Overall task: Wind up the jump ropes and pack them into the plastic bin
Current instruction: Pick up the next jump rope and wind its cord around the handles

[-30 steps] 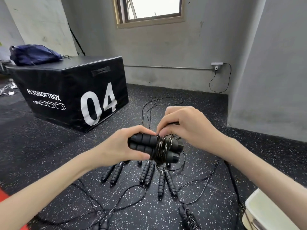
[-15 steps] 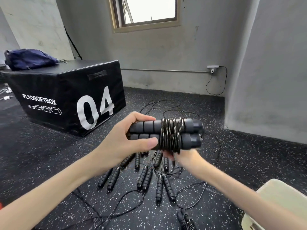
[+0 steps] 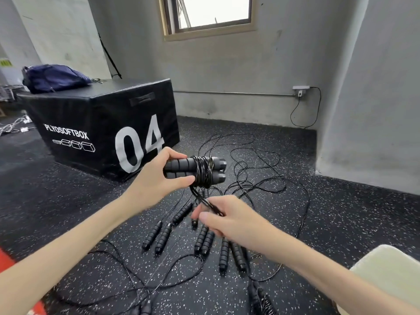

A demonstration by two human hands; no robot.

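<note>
Speckled rubber floor (image 3: 341, 223) holds several unwound ropes (image 3: 204, 241). Left hand (image 3: 156, 180) grips the paired handles (image 3: 193, 171), cord coiled round them. Right hand (image 3: 229, 220), under the bundle half a second ago, now pinches the loose cord end (image 3: 205, 202) below it: winding nearly complete. Bin (image 3: 391, 269) waits lower right.

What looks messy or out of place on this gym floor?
Loose black cords sprawl in tangled loops over the speckled floor, with unwound handle pairs fanned out beneath the hands. Nothing looks broken or spilled.
</note>
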